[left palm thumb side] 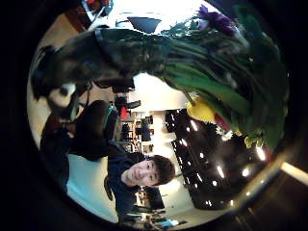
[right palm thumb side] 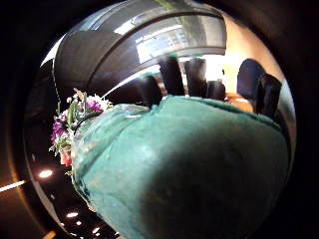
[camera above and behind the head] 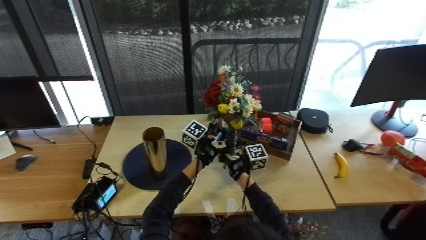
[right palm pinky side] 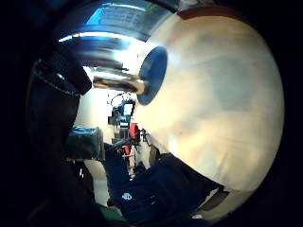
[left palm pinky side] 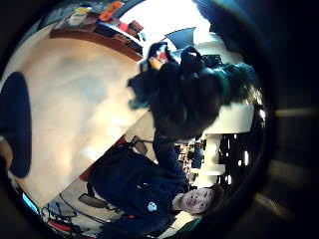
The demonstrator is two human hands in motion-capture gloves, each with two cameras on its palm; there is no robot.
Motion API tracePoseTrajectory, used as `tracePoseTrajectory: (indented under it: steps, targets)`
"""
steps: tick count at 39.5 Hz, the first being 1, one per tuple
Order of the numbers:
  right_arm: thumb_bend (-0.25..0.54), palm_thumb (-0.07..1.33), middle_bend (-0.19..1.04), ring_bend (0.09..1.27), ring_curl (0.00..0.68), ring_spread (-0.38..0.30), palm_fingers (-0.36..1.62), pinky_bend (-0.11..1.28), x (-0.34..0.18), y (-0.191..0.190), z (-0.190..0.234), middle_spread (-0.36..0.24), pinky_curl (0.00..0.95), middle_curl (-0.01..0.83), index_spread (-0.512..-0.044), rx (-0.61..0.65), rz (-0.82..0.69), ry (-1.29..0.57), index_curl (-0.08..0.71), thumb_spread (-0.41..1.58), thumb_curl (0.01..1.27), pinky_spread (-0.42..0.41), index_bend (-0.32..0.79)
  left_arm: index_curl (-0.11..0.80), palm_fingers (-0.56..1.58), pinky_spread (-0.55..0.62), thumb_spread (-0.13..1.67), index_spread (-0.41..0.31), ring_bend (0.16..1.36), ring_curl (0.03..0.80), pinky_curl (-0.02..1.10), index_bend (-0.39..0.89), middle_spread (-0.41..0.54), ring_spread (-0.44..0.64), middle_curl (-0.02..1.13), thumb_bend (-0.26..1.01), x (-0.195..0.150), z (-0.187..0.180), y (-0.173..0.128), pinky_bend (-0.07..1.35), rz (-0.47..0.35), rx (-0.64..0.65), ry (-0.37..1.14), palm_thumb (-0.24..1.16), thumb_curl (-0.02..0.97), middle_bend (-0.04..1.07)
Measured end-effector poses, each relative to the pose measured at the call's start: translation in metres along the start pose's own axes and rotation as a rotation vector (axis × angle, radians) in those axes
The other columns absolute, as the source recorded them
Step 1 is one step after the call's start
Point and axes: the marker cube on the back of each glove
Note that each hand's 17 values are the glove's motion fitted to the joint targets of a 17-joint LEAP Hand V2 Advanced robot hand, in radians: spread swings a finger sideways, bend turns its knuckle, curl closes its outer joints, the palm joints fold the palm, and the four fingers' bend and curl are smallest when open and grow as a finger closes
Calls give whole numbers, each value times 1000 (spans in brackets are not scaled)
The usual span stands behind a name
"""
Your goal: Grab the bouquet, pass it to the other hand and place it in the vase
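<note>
Banana (camera above and behind the head: 341, 165) on right table; black pouch (camera above and behind the head: 313, 120) behind; mouse (camera above and behind the head: 24, 162) far left.

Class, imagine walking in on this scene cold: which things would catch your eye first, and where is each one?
First the bouquet, its red, yellow and white flowers held upright above the middle of the wooden table, with the left hand and right hand both around its stems. Next the shiny gold vase, standing on a dark round mat to the left of the hands.
</note>
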Motion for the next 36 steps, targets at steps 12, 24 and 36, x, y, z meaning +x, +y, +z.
tracePoseTrajectory:
  steps: [12,24,36]
  targets:
    - [-20,999,687,749,543,-206,1308,526,-8,18,33,-158,488,653,-225,-109,5,26,624,863,516,-242,432,376,848,96,982,-124,480,232,284,322,-81,-25,387,-10,2,-4,11,161,83,187,-77,650,391,436]
    - [-22,989,634,716,527,-212,1237,522,-4,12,60,-167,476,630,-228,-202,-19,-19,628,836,549,-261,388,442,1129,-186,518,-206,405,321,402,285,-207,-242,492,22,4,-18,16,277,77,327,-24,942,572,480]
    - [-26,1005,400,517,462,-227,836,338,-2,13,47,-184,411,541,-265,-262,-1,34,561,817,561,-92,217,484,1336,-330,276,-225,503,402,439,234,-223,-322,514,-23,71,-61,32,435,178,557,-77,1007,659,433]
